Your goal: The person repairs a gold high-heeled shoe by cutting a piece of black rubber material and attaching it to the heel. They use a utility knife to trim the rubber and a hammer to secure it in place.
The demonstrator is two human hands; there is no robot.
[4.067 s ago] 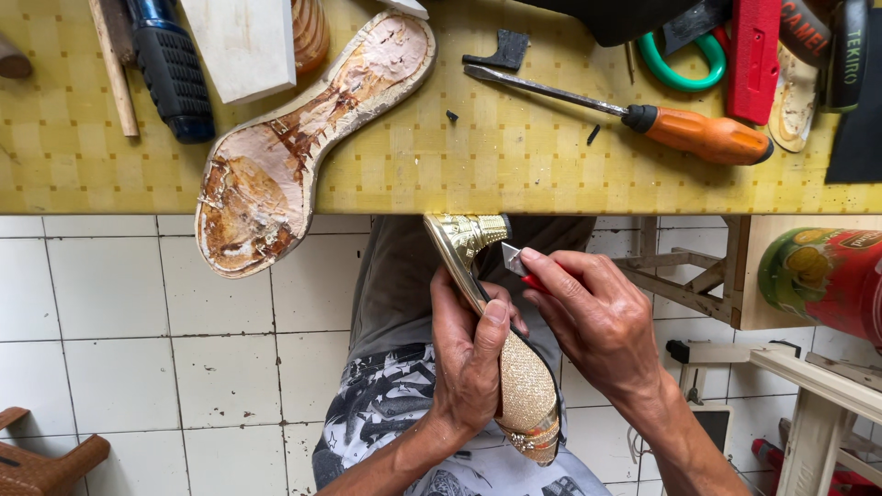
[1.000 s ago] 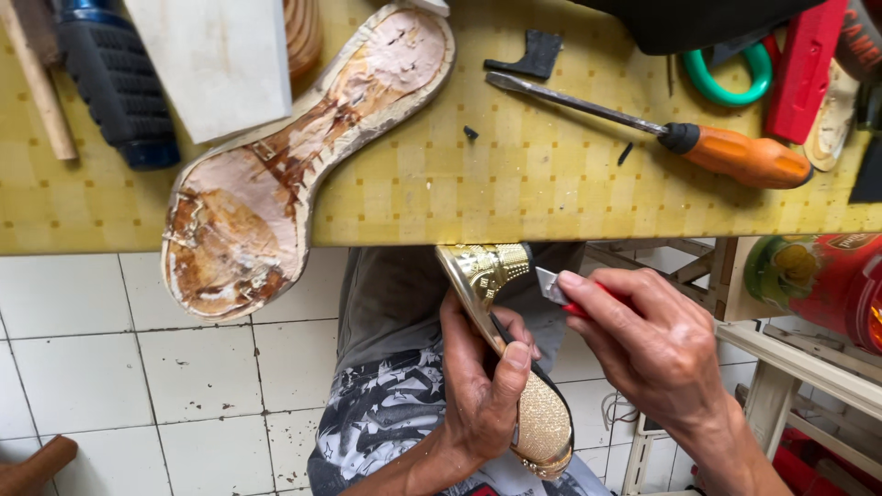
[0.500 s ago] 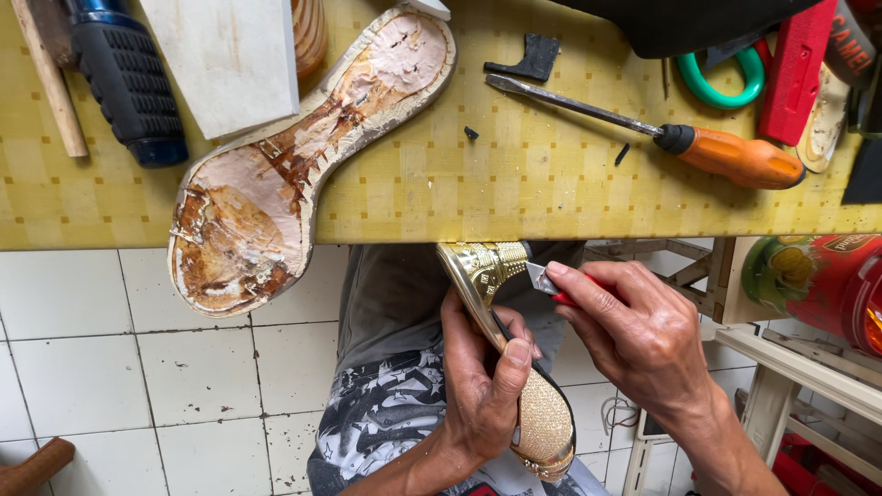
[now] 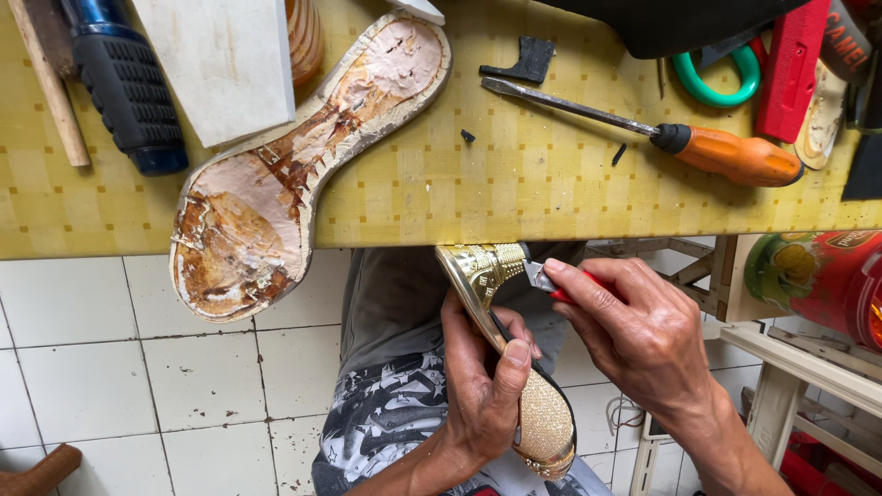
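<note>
Left hand (image 4: 482,390) is closed around the gold shoe (image 4: 514,367), held over the lap just below the yellow bench (image 4: 551,197) edge. Right hand (image 4: 634,335) pinches a red-handled knife (image 4: 551,280), blade tip at the shoe's gold heel end. Risk: the blade could slip toward the left thumb, which lies close along the sole edge, or gouge the upper. Shoe is glittery gold at the toe, embossed at the heel.

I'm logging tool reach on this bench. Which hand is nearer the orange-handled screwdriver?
Right. The right hand works just below the orange-handled screwdriver, under the bench edge; the left hand grips the gold shoe lower and farther left.
</note>
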